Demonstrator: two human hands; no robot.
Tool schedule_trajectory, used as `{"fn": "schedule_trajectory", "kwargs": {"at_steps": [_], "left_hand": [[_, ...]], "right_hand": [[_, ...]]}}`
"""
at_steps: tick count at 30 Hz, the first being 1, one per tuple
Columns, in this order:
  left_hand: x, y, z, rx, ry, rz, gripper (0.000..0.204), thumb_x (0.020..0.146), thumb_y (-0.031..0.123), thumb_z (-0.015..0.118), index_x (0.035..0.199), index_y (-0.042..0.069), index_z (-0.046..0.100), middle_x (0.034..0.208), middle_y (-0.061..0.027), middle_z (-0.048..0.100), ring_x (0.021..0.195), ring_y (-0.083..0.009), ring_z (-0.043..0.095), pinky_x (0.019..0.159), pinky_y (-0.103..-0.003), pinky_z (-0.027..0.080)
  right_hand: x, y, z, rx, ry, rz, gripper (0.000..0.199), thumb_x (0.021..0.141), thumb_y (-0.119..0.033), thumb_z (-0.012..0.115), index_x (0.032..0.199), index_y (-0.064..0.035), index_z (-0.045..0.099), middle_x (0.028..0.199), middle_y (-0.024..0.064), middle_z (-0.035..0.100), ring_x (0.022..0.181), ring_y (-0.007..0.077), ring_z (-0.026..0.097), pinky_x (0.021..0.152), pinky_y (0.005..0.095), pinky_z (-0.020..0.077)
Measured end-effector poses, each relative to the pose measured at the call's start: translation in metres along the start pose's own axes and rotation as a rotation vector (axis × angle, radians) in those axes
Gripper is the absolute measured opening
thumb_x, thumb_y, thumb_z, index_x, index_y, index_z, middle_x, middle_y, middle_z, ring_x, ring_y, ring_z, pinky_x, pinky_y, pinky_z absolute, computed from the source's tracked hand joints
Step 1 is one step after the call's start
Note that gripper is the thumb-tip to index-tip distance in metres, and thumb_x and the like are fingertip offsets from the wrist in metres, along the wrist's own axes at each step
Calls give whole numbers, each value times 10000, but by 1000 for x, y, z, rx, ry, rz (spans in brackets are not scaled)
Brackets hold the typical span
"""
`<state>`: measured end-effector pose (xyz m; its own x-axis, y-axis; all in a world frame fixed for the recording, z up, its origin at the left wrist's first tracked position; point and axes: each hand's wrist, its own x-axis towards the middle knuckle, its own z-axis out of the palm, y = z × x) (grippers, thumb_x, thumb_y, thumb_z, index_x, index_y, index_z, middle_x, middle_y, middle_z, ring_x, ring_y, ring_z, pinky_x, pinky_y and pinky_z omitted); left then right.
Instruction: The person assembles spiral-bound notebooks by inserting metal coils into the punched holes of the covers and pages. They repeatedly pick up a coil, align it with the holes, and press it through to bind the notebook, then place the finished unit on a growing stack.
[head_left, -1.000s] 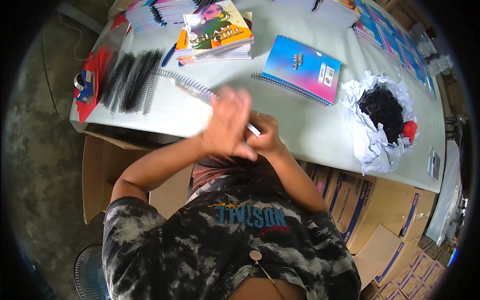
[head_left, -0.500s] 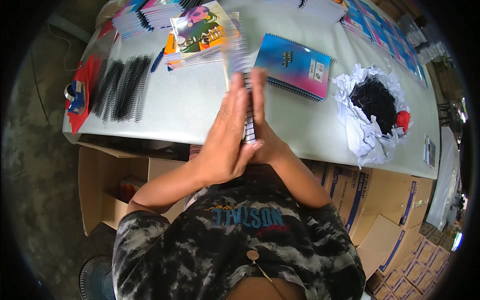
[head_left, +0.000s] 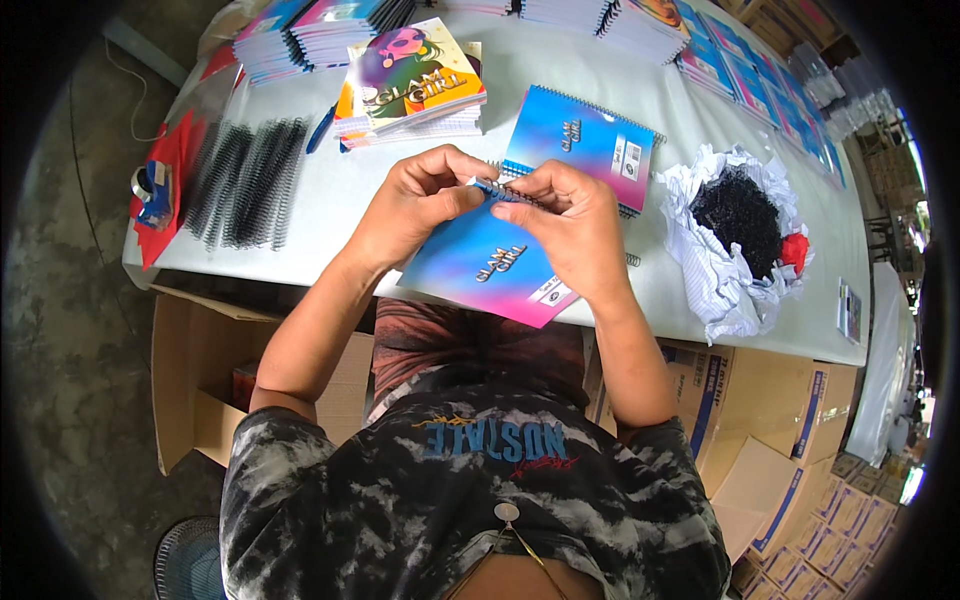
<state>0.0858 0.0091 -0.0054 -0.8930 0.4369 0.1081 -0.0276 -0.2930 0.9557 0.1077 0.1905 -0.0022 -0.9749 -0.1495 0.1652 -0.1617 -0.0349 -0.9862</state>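
Note:
A notebook with a blue and pink cover [head_left: 470,255] lies at the table's front edge, its bound edge away from me. My left hand [head_left: 430,200] pinches the left end of that edge between thumb and fingers. On the same edge, further right, my right hand [head_left: 575,215] grips a dark spiral coil [head_left: 522,197] running through the page holes. Fingers partly cover the coil; a bit of it sticks out past my right hand. Just beyond lie similar blue and pink spiral notebooks [head_left: 580,140]. A pile of notebooks with a yellow illustrated cover [head_left: 410,80] stands behind my left hand.
Loose black spiral coils [head_left: 255,185] lie at the left, near a blue tape dispenser [head_left: 155,195] and a blue pen [head_left: 321,130]. At the right, crumpled paper [head_left: 690,240] holds a black tangle [head_left: 735,215]. Notebook stacks [head_left: 325,40] line the back; cardboard boxes [head_left: 750,400] stand below.
The notebook, earlier upright between my flat palms, now lies down with its cover showing. My hands have moved apart and pinch its bound edge.

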Motion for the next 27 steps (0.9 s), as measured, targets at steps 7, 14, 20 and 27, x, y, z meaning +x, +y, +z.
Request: {"fn": "schedule_trajectory", "kwargs": {"at_steps": [7,14,20,27], "left_hand": [[9,17,-7,350,-66,74,167,754,90,670,882,17,592,845,-14,591,810,-77,541,750,-226,432],[63,5,23,202,324,117,527,868,193,579,1258,-66,337,999,-131,587,931,-180,564,768,-305,472],[104,-86,18,1262,528,19,264,801,167,616,1050,100,560,747,-103,562,636,-244,532,623,-352,445],[92,-59,-8,1571,610,660,419,756,245,656,1144,129,552,1094,-118,519,1010,-285,496,849,-403,385]], "right_hand": [[-5,-7,11,-451,69,-252,156,720,-41,700,761,-3,555,694,44,587,657,106,567,540,269,427],[32,-9,-53,343,751,-449,320,855,-123,581,1124,22,485,865,47,551,736,99,544,616,236,448],[12,116,-96,-868,889,-84,520,779,-113,592,1237,49,406,1156,229,478,1067,321,461,922,418,351],[8,135,-86,-562,814,-45,638,827,-187,557,1341,37,253,1330,252,348,1245,388,296,1024,481,197]]}}
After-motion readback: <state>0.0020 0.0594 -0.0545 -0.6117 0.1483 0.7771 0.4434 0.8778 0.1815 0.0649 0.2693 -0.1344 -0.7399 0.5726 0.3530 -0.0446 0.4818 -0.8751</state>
